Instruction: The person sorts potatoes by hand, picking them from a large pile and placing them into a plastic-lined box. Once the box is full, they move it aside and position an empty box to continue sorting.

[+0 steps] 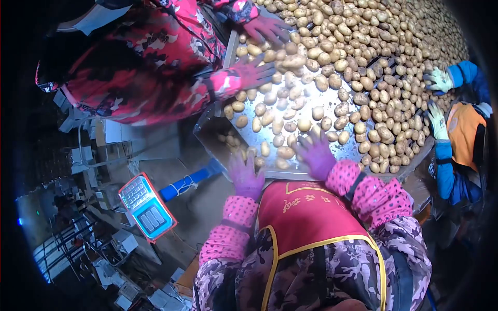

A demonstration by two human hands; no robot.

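Observation:
Many potatoes [342, 108] lie spread over a shiny metal table [249, 136], piled thickest toward the back and right. Both of my hands wear purple gloves. My left hand [246, 176] is at the near left corner, over the table's edge by a recess with a few potatoes in it; its fingers are apart and nothing is held. My right hand [316, 155] rests at the near edge, fingers spread, with its fingertips beside several potatoes.
A co-worker in a red patterned jacket [140, 67] works at the left with gloved hands on the potatoes. Another person's light-gloved hands [439, 80] reach in from the right. A scale display [148, 207] on a blue post [185, 183] stands left of my left arm.

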